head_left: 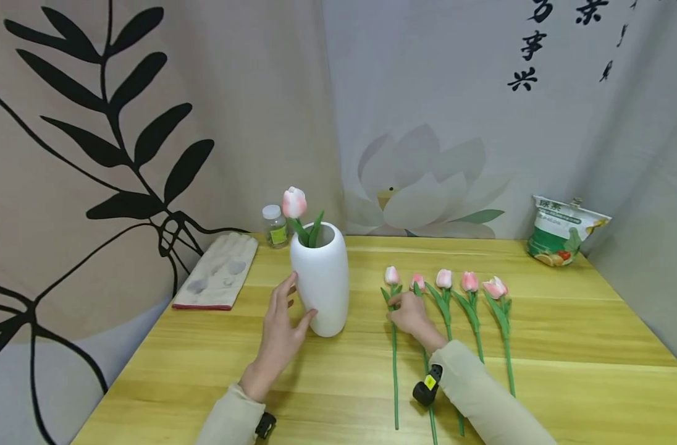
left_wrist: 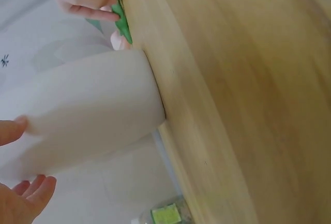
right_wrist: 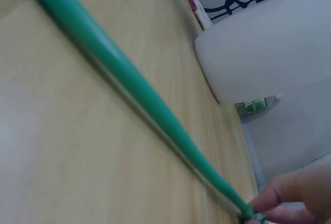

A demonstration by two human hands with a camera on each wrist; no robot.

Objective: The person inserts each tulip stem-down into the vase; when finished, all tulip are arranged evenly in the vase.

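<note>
A white vase (head_left: 320, 284) stands upright on the table, one pink-white tulip (head_left: 294, 203) in its mouth. My left hand (head_left: 280, 334) touches its left side with spread fingers, the thumb on its front; the left wrist view shows the fingertips against the vase (left_wrist: 93, 105). To the right lie several pink tulips side by side, blossoms away from me. My right hand (head_left: 413, 315) is at the leftmost tulip (head_left: 395, 364), thumb and finger pinching its stem below the blossom. In the right wrist view those fingertips meet at the far end of the green stem (right_wrist: 139, 94).
A folded cloth (head_left: 218, 272) lies left of the vase. Behind the vase stands a small lidded jar (head_left: 275, 227). A green-and-white snack bag (head_left: 563, 232) stands at the table's back right. Printed curtains hang behind the table (head_left: 594, 346).
</note>
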